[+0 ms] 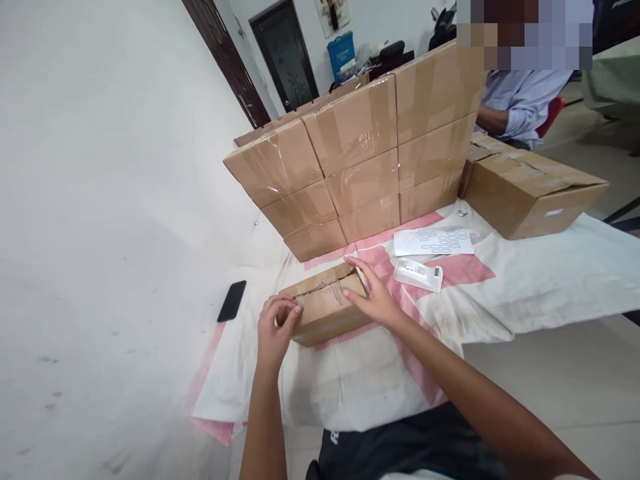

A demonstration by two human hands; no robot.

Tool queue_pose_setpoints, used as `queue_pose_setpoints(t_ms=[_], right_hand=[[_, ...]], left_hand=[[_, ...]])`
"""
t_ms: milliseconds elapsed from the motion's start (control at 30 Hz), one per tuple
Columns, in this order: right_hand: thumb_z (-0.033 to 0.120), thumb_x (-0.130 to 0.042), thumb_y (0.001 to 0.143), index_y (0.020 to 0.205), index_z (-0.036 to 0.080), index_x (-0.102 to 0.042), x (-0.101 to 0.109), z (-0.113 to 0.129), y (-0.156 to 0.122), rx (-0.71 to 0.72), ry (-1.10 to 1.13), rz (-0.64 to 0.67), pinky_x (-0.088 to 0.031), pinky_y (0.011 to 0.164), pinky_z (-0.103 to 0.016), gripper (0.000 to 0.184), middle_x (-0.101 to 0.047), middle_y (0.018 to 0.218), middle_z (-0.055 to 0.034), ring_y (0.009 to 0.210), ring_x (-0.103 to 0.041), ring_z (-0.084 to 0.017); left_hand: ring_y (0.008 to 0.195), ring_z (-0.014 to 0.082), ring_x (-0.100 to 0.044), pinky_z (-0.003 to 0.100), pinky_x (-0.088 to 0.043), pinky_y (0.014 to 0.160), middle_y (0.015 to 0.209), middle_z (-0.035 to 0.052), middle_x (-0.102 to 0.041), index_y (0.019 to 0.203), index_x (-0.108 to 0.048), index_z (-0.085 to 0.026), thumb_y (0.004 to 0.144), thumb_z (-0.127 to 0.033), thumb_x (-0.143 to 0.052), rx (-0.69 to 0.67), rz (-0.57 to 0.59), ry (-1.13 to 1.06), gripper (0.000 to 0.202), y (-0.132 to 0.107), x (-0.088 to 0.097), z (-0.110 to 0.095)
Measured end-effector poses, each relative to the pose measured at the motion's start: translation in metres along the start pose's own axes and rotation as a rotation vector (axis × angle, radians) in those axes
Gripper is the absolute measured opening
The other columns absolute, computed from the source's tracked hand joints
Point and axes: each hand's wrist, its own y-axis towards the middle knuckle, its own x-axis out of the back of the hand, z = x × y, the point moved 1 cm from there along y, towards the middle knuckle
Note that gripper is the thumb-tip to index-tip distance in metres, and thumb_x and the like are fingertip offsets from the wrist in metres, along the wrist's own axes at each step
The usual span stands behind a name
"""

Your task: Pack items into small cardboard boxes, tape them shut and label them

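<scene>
A small closed cardboard box [327, 307] lies on the cloth-covered table in front of me, a dark seam and printing along its top. My left hand [275, 323] has its fingers curled around the box's left end, thumb close to the fingertips. Whether a bit of tape is pinched there I cannot make out. At the opposite end, my right hand [373, 297] grips the box, thumb on the top and forefinger reaching over to the far edge. To the right of that hand sits a white tape dispenser [417, 275].
Behind the box rises a wall of taped cardboard boxes [360, 147]. A larger carton [525, 183] stands at the right, near a seated person's sleeve [523, 100]. A printed sheet [434, 241] and a black phone [232, 301] lie on the cloth [350, 393]. A white wall borders the left.
</scene>
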Motion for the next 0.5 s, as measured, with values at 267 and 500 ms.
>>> queue_pose_setpoints(t_ms=[267, 500], right_hand=[[0.020, -0.059, 0.082, 0.138, 0.026, -0.051, -0.016, -0.003, 0.005, -0.177, 0.088, -0.091, -0.034, 0.120, -0.046, 0.057, -0.053, 0.146, -0.0072, 0.140, -0.046, -0.024], [0.023, -0.060, 0.083, 0.135, 0.026, -0.053, -0.016, 0.000, 0.002, -0.178, 0.090, -0.101, -0.036, 0.117, -0.045, 0.052, -0.055, 0.143, -0.0067, 0.136, -0.048, -0.025]], left_hand=[[0.090, 0.0191, -0.061, 0.035, -0.047, 0.085, 0.090, 0.0032, -0.065, 0.076, -0.067, -0.022, 0.086, -0.029, -0.071, -0.113, -0.130, -0.122, 0.013, -0.003, 0.004, 0.003], [0.076, 0.0178, -0.062, 0.033, -0.051, 0.073, 0.071, 0.0015, -0.063, 0.069, -0.061, -0.021, 0.083, -0.048, -0.074, -0.072, -0.326, -0.342, 0.033, -0.005, 0.015, -0.015]])
